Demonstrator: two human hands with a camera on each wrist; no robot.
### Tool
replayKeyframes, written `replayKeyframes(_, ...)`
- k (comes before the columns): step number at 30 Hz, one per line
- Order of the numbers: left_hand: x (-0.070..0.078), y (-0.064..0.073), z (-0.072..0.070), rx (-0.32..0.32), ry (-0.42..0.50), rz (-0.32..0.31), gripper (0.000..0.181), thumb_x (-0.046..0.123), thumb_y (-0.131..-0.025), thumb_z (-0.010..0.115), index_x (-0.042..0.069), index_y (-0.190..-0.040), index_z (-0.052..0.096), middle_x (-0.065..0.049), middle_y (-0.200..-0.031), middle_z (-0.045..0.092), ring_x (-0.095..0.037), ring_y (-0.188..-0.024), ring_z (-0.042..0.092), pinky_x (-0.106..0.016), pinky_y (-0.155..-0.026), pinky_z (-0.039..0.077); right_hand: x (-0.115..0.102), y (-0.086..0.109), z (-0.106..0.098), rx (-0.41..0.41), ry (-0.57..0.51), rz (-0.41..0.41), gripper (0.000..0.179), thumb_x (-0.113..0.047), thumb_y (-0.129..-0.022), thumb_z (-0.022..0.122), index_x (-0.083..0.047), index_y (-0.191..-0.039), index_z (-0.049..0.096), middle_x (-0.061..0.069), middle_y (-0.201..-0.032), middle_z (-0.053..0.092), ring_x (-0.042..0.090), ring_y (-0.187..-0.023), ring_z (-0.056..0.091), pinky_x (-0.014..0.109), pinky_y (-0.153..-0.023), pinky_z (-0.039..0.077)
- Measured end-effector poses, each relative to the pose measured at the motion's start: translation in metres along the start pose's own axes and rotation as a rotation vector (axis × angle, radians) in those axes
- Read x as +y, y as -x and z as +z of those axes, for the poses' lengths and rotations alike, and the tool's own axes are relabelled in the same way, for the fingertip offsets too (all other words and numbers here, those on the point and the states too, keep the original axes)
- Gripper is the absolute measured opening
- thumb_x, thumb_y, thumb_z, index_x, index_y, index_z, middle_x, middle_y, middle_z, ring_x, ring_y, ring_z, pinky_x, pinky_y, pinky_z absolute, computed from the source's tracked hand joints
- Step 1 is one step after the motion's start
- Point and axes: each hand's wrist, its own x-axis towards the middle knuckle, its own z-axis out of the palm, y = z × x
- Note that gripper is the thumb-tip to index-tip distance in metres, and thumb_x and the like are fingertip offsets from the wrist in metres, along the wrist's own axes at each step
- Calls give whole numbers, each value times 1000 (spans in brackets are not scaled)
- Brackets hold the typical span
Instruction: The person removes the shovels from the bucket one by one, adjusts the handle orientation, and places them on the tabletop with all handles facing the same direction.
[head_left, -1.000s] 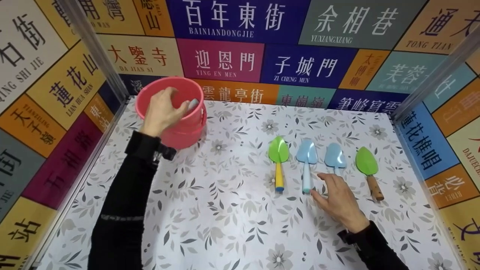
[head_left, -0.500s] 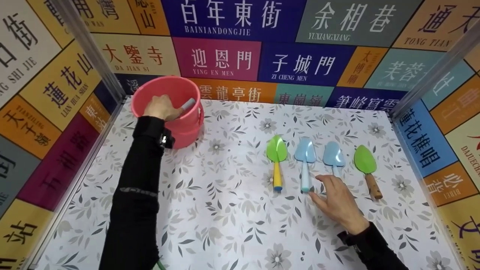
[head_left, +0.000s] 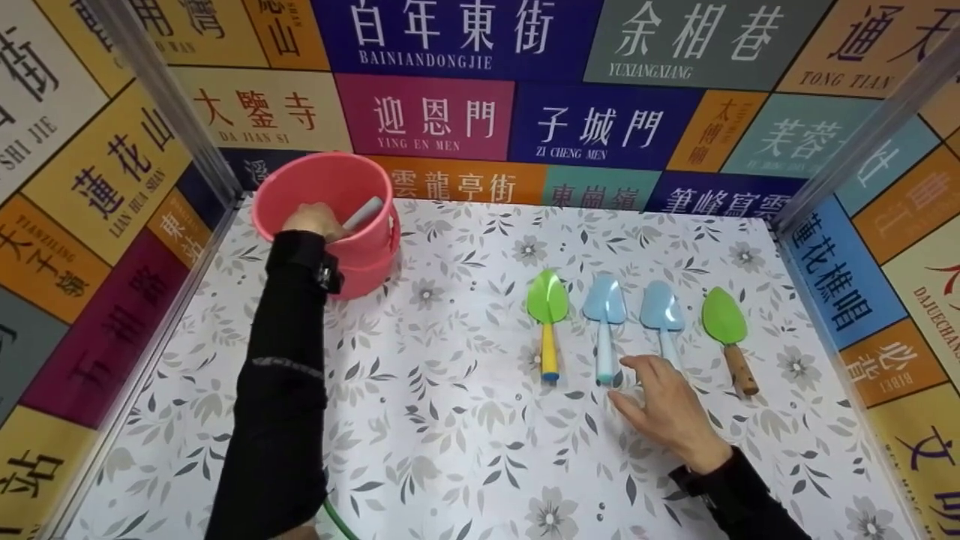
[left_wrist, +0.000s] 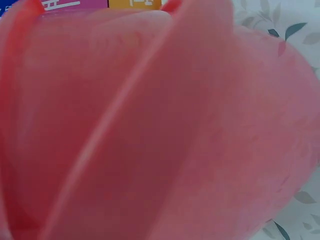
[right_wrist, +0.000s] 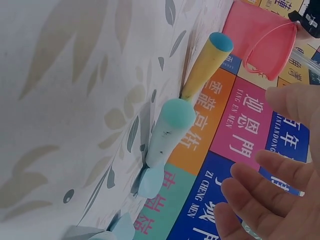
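My left hand [head_left: 313, 219] reaches down into a pink bucket [head_left: 367, 274] at the back left, its fingers hidden by the wall. Beside it, a grey-blue handle [head_left: 364, 213] leans inside the bucket. Pink plastic [left_wrist: 150, 125] fills most of the left wrist view. Four-in-a-row is how hand trowels lie at right: green with a yellow handle [head_left: 549, 349], light blue [head_left: 604, 300], another light blue [head_left: 661, 306], green with a wooden handle [head_left: 740, 369]. My right hand [head_left: 664, 409], fingers relaxed and apart, is just in front of the blue trowels, holding nothing.
Panels with printed characters [head_left: 427, 116] wall in the back and both sides of the table. A floral cloth [head_left: 450, 450] covers the tabletop. Near the left forearm, a green cord [head_left: 339, 517] shows at the front edge.
My left hand has sunk deeper into the bucket, and more of the grey-blue handle shows. The right hand stays nearly still. The head view has shifted slightly.
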Motion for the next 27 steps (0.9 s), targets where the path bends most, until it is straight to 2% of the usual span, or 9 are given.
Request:
replayKeyframes(4, -3, 0, 3, 29, -33, -43, 45, 29, -92, 59, -5, -120, 64, -32, -130, 61, -45, -118, 62, -56, -99, 51, -1, 0, 1, -3, 2, -8, 51, -16, -73, 87, 5, -112, 63, 19, -101, 65, 35, -91, 64, 46, -76, 56)
replayKeyframes(8, -1, -3, 4, 3, -78, -79, 46, 21, -94, 52, -5, -131, 59, -33, -138, 54, -47, -124, 57, -60, -102, 48, -2, 0, 1, -8, 6, -4, 51, -17, -73, 86, 5, -113, 63, 19, -102, 65, 35, -93, 64, 47, -78, 56)
replayKeyframes(13, 6, -11, 7, -8, -107, -107, 42, 13, -97, 44, -5, -132, 58, -32, -140, 53, -48, -125, 56, -59, -102, 48, -3, 0, 2, -14, 2, -1, 51, -16, -73, 86, 6, -113, 62, 20, -103, 66, 36, -95, 64, 48, -81, 56)
replayKeyframes(16, 5, -18, 11, -4, -111, -137, 41, 9, -99, 40, -5, -133, 57, -31, -140, 53, -47, -125, 57, -57, -100, 49, -3, 0, 3, -18, 2, -9, 52, -15, -73, 86, 6, -113, 62, 20, -103, 65, 36, -95, 64, 48, -81, 56)
replayKeyframes(18, 3, -28, 16, 12, -119, -161, 40, 8, -101, 37, -4, -132, 58, -29, -139, 54, -46, -123, 58, -56, -95, 51, -3, 1, 4, -20, 4, -11, 52, -15, -73, 86, 6, -113, 62, 19, -102, 65, 35, -94, 64, 47, -80, 56)
replayKeyframes(20, 2, -31, 18, 12, -119, -176, 40, 7, -102, 35, -4, -132, 58, -28, -139, 54, -45, -124, 58, -54, -94, 51, -3, 2, 5, -20, 3, -9, 52, -16, -73, 87, 6, -113, 62, 19, -101, 65, 35, -94, 64, 47, -80, 56)
replayKeyframes(23, 4, -27, 18, 19, -110, -174, 40, 6, -103, 33, -4, -132, 58, -28, -139, 54, -44, -125, 58, -55, -96, 50, -2, 3, 5, -21, 2, -8, 51, -16, -73, 87, 5, -113, 63, 18, -101, 65, 35, -93, 64, 47, -80, 56)
replayKeyframes(25, 8, -16, 14, 9, -100, -158, 41, 6, -103, 31, -6, -134, 56, -31, -141, 52, -46, -127, 56, -55, -101, 48, -2, 3, 6, -22, 0, -9, 51, -17, -73, 86, 5, -113, 63, 18, -101, 65, 35, -93, 64, 48, -80, 56)
replayKeyframes(27, 8, -11, 12, 14, -101, -139, 42, 5, -103, 31, -8, -135, 55, -32, -142, 51, -47, -127, 56, -55, -103, 49, -2, 2, 6, -24, 2, -11, 51, -16, -73, 85, 6, -112, 62, 19, -101, 65, 35, -94, 64, 48, -80, 56)
